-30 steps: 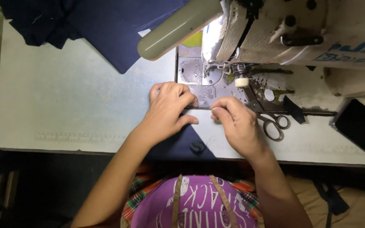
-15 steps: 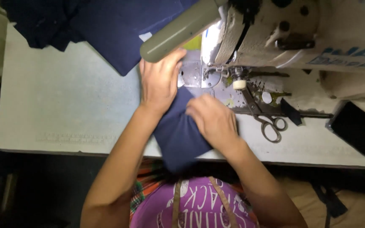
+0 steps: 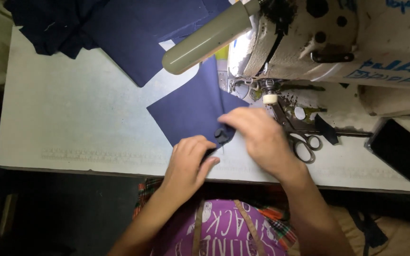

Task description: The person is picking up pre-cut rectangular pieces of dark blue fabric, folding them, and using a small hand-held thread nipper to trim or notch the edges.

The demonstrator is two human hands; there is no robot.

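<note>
A navy blue fabric piece [image 3: 193, 109] lies flat on the white sewing table [image 3: 72, 123], left of the needle area of a white sewing machine [image 3: 338, 42]. My left hand [image 3: 188, 161] pinches the fabric's near corner at the table's front edge. My right hand [image 3: 259, 137] presses the same corner from the right, its fingers curled beside a small dark button-like bit [image 3: 220, 135]. Both hands sit close together in front of the machine.
Scissors [image 3: 300, 137] lie right of my right hand. A grey-green lamp tube [image 3: 205, 40] hangs over the fabric. More navy cloth [image 3: 115, 33] is heaped at the back left. A black phone-like slab [image 3: 399, 151] rests at the right edge.
Both hands slid back from the needle area toward the table's front edge. The navy piece now lies spread flat left of the machine, and the hands hold its near corner.
</note>
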